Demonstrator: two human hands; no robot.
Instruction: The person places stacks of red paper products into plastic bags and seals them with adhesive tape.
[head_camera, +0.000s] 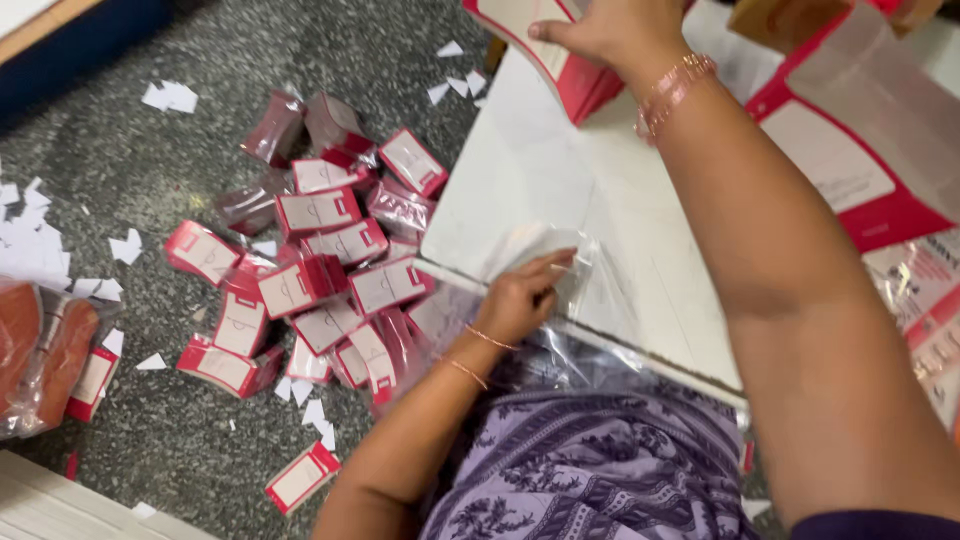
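A clear plastic bag (560, 270) lies at the near edge of a white board (560, 170), just below the picture's centre. The left hand (520, 300) pinches the bag's edge between curled fingers. At twelve o'clock, the right hand (600, 30) grips a flat red-and-white carton (550, 55) at the board's far edge. At nine o'clock, a heap of small red boxes (320, 270) lies on the speckled floor (160, 160) among white paper scraps (168, 97). More cartons (860, 170) rest at three o'clock.
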